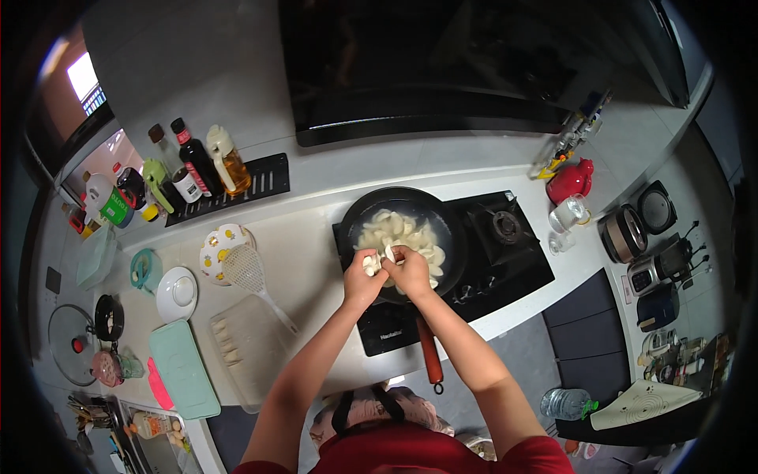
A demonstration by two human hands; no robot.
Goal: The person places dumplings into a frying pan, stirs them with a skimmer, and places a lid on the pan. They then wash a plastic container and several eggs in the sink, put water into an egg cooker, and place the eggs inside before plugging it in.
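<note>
Over the near part of a dark wok (pixel 349 222) both of my hands are close together. My left hand (pixel 362 284) holds a few small white dumplings (pixel 371 265) in its fingers. Between the fingertips of my right hand (pixel 411 274) is one pale dumpling (pixel 389 253). Below them, many dumplings (pixel 394 225) lie in cloudy liquid in the wok. The wok rests on the left burner of a black gas hob, and its reddish-brown handle (pixel 430 349) points towards me. A translucent plastic tray (pixel 260 332) to the left carries a row of several dumplings (pixel 225 340).
A white slotted skimmer (pixel 246 272) lies partly over a fruit-patterned plate (pixel 213 249). Left of the tray are a mint-green lid (pixel 185 367) and a white dish (pixel 176 293). Bottles (pixel 198 157) stand on a black rack behind. The bare right burner (pixel 505 228) adjoins the wok.
</note>
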